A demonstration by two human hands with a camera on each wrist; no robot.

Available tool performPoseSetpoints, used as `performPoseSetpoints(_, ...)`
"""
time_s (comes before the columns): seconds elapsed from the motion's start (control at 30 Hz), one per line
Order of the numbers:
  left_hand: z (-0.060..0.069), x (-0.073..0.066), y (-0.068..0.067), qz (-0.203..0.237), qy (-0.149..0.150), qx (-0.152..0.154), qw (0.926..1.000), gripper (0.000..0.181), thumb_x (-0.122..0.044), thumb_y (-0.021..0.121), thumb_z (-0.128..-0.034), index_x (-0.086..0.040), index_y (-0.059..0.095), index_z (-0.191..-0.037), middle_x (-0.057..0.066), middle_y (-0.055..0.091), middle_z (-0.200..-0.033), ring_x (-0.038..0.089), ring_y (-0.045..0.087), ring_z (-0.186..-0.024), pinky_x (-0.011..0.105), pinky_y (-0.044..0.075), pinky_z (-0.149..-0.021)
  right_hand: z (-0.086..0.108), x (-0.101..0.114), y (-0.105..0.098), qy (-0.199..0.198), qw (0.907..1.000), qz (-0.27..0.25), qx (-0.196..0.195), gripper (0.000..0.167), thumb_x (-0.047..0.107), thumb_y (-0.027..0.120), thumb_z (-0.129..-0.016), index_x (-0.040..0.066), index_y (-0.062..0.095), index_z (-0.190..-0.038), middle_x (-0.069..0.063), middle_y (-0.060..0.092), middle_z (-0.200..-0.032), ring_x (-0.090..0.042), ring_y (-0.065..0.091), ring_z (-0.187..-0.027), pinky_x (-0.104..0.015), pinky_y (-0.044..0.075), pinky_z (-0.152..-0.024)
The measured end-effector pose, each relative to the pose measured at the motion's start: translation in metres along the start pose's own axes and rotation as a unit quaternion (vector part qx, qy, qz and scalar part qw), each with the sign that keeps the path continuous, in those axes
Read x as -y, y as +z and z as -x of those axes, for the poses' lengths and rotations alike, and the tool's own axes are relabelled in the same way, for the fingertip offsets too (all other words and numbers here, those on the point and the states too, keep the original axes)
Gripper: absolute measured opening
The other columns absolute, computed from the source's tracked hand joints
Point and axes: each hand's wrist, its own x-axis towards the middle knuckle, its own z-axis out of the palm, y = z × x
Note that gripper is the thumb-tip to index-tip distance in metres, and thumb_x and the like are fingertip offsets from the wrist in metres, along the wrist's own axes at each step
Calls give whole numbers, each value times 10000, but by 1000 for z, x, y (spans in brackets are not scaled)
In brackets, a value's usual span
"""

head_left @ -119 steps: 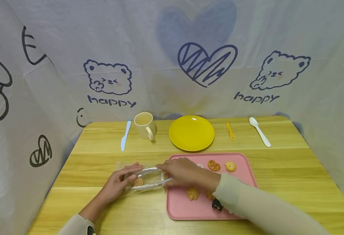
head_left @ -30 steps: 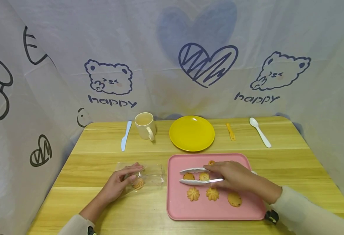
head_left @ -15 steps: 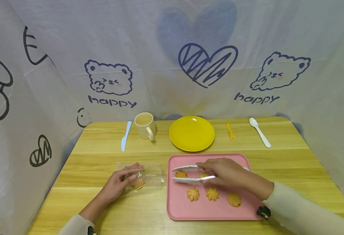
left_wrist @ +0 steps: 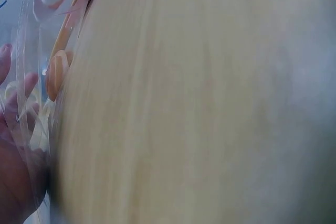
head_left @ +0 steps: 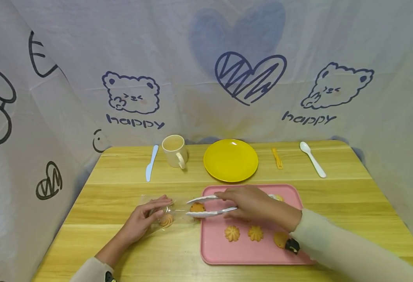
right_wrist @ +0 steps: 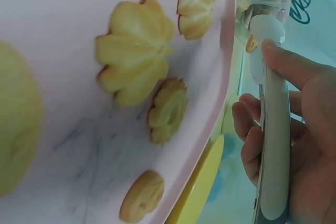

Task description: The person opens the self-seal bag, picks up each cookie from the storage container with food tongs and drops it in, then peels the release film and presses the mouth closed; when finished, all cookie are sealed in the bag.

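Note:
My left hand [head_left: 144, 215] holds the closed end of a clear plastic bag [head_left: 183, 204] on the table, thumb and fingers around it. Inside lies a swirl cookie [head_left: 166, 221], also seen as a cookie [left_wrist: 56, 74] in the left wrist view. My right hand [head_left: 250, 203] grips white-tipped tongs [head_left: 211, 214], their handle [right_wrist: 275, 145] along the palm. Between the tong tips is a round speckled cookie [head_left: 197, 208], at the bag's mouth over the tray's left rim. Flower-shaped cookies [head_left: 232, 233] lie on the pink tray [head_left: 241, 254] below the hand, which hides part of the tray.
A round cookie [head_left: 280, 239] lies by the right sleeve. Along the back stand a yellow plate [head_left: 231, 160], a cream mug [head_left: 174, 150], a light blue knife [head_left: 151, 163], a small orange utensil [head_left: 276, 158] and a white spoon [head_left: 312, 159]. A printed curtain [head_left: 192, 90] hangs behind.
The tongs closed in on the speckled cookie on the tray and carried it left to the bag's mouth. Earlier they were at the bag's mouth. The left hand stays in place.

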Motion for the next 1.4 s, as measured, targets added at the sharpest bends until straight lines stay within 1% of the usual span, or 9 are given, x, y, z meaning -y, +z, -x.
performPoseSetpoints(0.13,0,0,0,-5,39,5,10000,325,-68,589,-1044,-39,672,-1357,151,601,-1458,79,387,-1481,95,282,-1131,-10,5,5,-207,9996,172,-20,583,422,763,-938,175,617,-1445,25,726,-1122,-101,598,-907,-336,536,-798)
performPoseSetpoints(0.33,0,0,0,85,44,72,9999,332,-59,572,-1052,-20,655,-1370,193,570,-1476,50,375,-1481,94,278,-1133,-26,14,13,-375,9991,106,-137,623,464,764,-925,170,610,-1452,31,675,-982,-84,501,-767,-311,491,-715)
performPoseSetpoints(0.43,0,1,0,88,9,71,9999,333,-64,572,-1053,-21,653,-1374,231,541,-1490,39,373,-1478,91,280,-1128,-34,20,17,-373,9991,121,-136,639,483,753,-927,168,602,-1463,20,704,-1055,-94,546,-812,-341,516,-761)
performPoseSetpoints(0.53,0,-1,0,97,-47,77,9999,338,-80,577,-1054,-30,651,-1379,234,529,-1501,46,368,-1482,90,284,-1124,-41,26,20,-344,9991,204,-108,643,491,742,-933,183,589,-1476,10,720,-1168,-107,623,-938,-363,545,-847)
performPoseSetpoints(0.63,0,-2,0,151,-124,74,9998,340,-90,585,-1051,-42,655,-1380,198,539,-1507,59,363,-1489,95,289,-1125,-47,31,22,-344,9990,289,-84,640,485,742,-937,193,583,-1483,21,719,-1161,-115,648,-997,-356,557,-857)
performPoseSetpoints(0.8,1,-2,0,224,-115,112,9996,345,-76,586,-1047,-35,651,-1384,188,543,-1508,84,363,-1496,111,302,-1129,-56,41,26,-242,9994,240,64,650,485,744,-935,209,569,-1497,62,688,-1028,-83,613,-872,-324,540,-789)
performPoseSetpoints(0.87,1,-2,0,235,-92,121,9996,346,-71,586,-1046,-29,649,-1384,194,544,-1505,91,366,-1496,113,304,-1130,-59,44,28,-188,9994,257,120,659,498,741,-933,225,560,-1505,63,688,-1041,-77,599,-846,-318,532,-781)
performPoseSetpoints(1.07,0,0,-1,290,-37,145,9995,341,-61,576,-1050,-12,646,-1381,208,554,-1488,111,355,-1507,117,304,-1136,-65,51,35,-136,9987,418,252,677,528,727,-934,253,538,-1522,37,700,-1197,-77,627,-927,-318,533,-805)
performPoseSetpoints(1.4,-1,1,-1,289,91,184,9994,338,-41,553,-1057,17,634,-1380,227,551,-1483,97,353,-1505,116,305,-1134,-68,52,37,-100,9987,407,304,690,541,734,-923,246,543,-1516,82,664,-1056,-52,544,-809,-294,502,-740)
